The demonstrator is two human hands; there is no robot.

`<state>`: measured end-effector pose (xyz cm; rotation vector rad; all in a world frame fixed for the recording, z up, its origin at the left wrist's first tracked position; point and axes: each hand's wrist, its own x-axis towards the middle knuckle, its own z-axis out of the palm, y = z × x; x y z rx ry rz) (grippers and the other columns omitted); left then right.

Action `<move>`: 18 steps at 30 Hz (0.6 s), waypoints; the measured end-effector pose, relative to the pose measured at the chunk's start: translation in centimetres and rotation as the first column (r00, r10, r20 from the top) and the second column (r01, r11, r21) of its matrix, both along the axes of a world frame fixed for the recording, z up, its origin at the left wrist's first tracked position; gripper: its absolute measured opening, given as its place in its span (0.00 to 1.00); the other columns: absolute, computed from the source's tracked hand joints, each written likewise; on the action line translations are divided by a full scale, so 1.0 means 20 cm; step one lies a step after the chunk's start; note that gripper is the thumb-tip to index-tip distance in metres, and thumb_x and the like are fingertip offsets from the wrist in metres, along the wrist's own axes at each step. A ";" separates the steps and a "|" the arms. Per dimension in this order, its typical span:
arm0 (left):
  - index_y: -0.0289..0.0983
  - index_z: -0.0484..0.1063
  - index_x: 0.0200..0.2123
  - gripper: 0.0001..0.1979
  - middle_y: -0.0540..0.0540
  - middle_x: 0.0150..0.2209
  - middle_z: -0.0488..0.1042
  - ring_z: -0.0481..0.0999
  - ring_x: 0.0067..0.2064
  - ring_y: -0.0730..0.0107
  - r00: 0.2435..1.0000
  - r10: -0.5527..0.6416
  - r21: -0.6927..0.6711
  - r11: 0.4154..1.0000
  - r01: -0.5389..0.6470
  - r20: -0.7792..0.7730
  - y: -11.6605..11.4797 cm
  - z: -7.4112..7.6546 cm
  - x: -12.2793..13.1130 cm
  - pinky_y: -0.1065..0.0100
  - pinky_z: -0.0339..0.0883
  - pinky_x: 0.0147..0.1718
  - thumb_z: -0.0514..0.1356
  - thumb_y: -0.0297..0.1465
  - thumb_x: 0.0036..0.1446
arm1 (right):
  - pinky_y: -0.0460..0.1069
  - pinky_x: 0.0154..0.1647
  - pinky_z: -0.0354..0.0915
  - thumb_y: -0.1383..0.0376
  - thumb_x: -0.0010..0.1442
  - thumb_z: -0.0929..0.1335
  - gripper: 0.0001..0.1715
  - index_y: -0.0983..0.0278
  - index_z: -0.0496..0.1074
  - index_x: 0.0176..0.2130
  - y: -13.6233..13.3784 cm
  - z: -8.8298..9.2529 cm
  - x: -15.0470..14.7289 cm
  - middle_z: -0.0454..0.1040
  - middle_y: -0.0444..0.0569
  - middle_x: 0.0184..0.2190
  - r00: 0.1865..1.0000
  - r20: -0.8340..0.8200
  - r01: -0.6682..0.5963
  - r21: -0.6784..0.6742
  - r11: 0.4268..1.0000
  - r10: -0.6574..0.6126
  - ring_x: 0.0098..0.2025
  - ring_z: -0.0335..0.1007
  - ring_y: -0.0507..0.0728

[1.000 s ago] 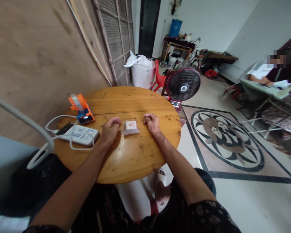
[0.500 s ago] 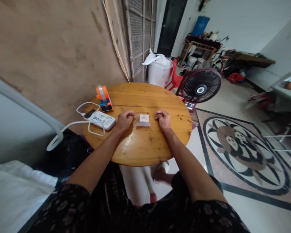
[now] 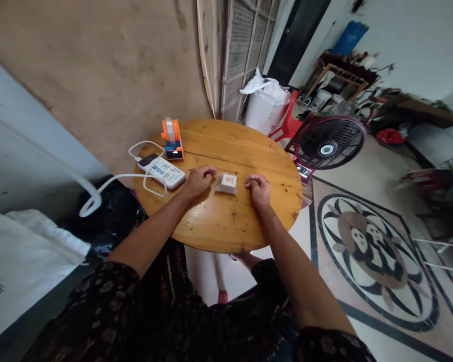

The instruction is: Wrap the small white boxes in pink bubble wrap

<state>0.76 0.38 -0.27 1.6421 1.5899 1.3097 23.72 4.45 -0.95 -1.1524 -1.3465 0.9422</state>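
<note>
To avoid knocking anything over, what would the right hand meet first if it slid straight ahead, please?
Probably nothing: the right hand points past the small packet, which lies to its left, and on across the table to the far rim.

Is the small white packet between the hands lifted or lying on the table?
Lying on the table: the packet rests flat on the wood between the curled left hand and right hand, neither gripping it.

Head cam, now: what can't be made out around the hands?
- Packet print: too small to read, head view.
- Left hand, right hand: curled fingers hide the palms, head view.
- Power bank label: too small, head view.
- Shelf clutter at back: blurred, head view.
</note>
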 end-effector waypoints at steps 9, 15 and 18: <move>0.37 0.75 0.39 0.12 0.48 0.38 0.79 0.75 0.42 0.67 0.999 -0.036 -0.012 0.999 0.036 -0.013 0.02 -0.03 -0.02 0.62 0.68 0.49 0.55 0.26 0.53 | 0.47 0.32 0.66 0.69 0.50 0.61 0.09 0.63 0.67 0.33 0.05 -0.04 -0.01 0.72 0.43 0.30 0.999 -0.027 0.036 -0.029 0.999 -0.037 0.24 0.67 0.48; 0.32 0.73 0.43 0.13 0.51 0.40 0.76 0.72 0.45 0.72 0.995 -0.070 -0.008 0.998 0.070 -0.069 0.01 -0.01 -0.03 0.63 0.63 0.53 0.55 0.27 0.54 | 0.46 0.29 0.65 0.68 0.53 0.63 0.05 0.62 0.67 0.33 0.07 -0.06 -0.01 0.72 0.42 0.29 0.993 -0.098 0.060 0.002 0.998 -0.060 0.23 0.66 0.48; 0.32 0.75 0.40 0.12 0.46 0.40 0.77 0.74 0.44 0.66 0.998 -0.058 -0.002 0.998 0.058 -0.025 -0.01 0.01 -0.01 0.60 0.66 0.51 0.55 0.28 0.53 | 0.46 0.29 0.65 0.66 0.51 0.64 0.05 0.62 0.68 0.32 0.03 -0.02 -0.02 0.72 0.41 0.28 0.994 -0.087 0.069 -0.027 0.997 -0.071 0.23 0.67 0.48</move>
